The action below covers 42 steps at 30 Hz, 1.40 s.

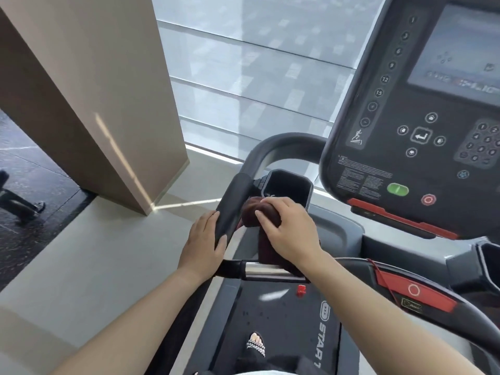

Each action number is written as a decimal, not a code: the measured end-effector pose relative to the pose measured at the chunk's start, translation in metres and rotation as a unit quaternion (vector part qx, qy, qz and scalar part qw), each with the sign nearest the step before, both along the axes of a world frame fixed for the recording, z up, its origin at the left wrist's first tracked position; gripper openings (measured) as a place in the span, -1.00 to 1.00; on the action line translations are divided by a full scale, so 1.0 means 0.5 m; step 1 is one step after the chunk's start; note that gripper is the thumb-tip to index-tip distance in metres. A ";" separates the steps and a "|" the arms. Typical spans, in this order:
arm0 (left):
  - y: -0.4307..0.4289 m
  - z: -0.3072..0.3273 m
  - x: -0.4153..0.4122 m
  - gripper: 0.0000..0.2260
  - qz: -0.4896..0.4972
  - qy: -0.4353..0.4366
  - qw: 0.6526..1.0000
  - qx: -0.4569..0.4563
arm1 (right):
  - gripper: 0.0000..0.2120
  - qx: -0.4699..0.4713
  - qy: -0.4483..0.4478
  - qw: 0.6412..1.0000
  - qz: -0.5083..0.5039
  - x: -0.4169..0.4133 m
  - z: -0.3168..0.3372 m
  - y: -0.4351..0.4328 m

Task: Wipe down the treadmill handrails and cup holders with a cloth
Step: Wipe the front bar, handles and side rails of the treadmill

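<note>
Cloth: the dark brown cloth (263,228) is soft and bunched into a round lump on top, with a flat part hanging down toward 6 o'clock. Its long way runs from 12 to 6 o'clock.
Where: it sits just below the left cup holder (288,186), a black, smooth, boxy cup shape, and beside the left handrail (232,209).
Handrail: black, smooth and round like a tube, running from 6 up to 12 o'clock, then bending toward 3 o'clock.
Right hand: the right hand (290,231) presses down on the cloth, fingers curled over the lump.
Left hand: the left hand (204,243) wraps around the handrail.
Bar: a shiny metal grip bar (263,269) lies across, from 9 to 3 o'clock.
</note>
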<state>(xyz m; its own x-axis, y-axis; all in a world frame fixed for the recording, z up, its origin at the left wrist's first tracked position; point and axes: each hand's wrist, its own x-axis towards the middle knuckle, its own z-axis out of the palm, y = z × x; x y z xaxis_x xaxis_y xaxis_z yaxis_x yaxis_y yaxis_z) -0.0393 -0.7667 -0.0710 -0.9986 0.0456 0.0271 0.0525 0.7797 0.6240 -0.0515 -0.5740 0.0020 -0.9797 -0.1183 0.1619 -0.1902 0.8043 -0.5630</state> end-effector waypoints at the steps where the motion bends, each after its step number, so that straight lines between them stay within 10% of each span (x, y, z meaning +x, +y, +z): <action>1: -0.006 0.000 0.008 -0.53 0.008 -0.003 1.000 0.006 | -0.70 -0.010 0.001 1.000 0.017 -0.018 0.003 -0.015; 9: -0.032 -0.010 0.081 -0.56 0.042 -0.009 0.999 0.003 | -0.65 0.105 0.003 0.987 0.118 -0.137 -0.071 -0.145; 20: -0.028 -0.010 0.070 -0.57 0.062 0.003 0.998 0.012 | -0.72 0.020 0.082 0.979 0.184 -0.126 -0.135 -0.125; 42: -0.147 -0.011 0.366 -0.52 0.077 -0.038 0.995 0.044 | -0.73 0.075 -0.014 0.991 0.110 0.037 -0.101 -0.259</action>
<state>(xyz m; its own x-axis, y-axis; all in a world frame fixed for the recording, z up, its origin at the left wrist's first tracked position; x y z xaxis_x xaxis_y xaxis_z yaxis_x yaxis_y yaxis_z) 0.1437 -0.8400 -0.0766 -0.9928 -0.1081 -0.0519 -0.1140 0.7170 0.6877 -0.0330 -0.7037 -0.0484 -0.9315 -0.3501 0.0982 -0.3556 0.8206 -0.4473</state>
